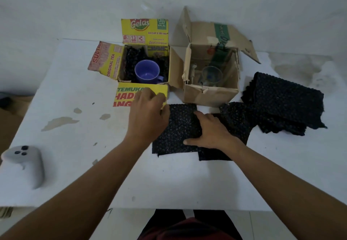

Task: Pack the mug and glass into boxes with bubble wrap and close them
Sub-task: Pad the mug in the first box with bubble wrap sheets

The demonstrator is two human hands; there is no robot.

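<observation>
While the right hand [212,131] is pressing spread flat on the bubble wrap sheet [178,127], the left hand [148,115] is curling at its corner, grip unclear, and ought to be lifting it toward the mug [147,71] boxed just beyond its fingers.

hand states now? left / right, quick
Left hand: fingers curled over the yellow box flap, by the bubble wrap sheet corner; grip cannot be told.
Right hand: open, flat on that sheet.
</observation>
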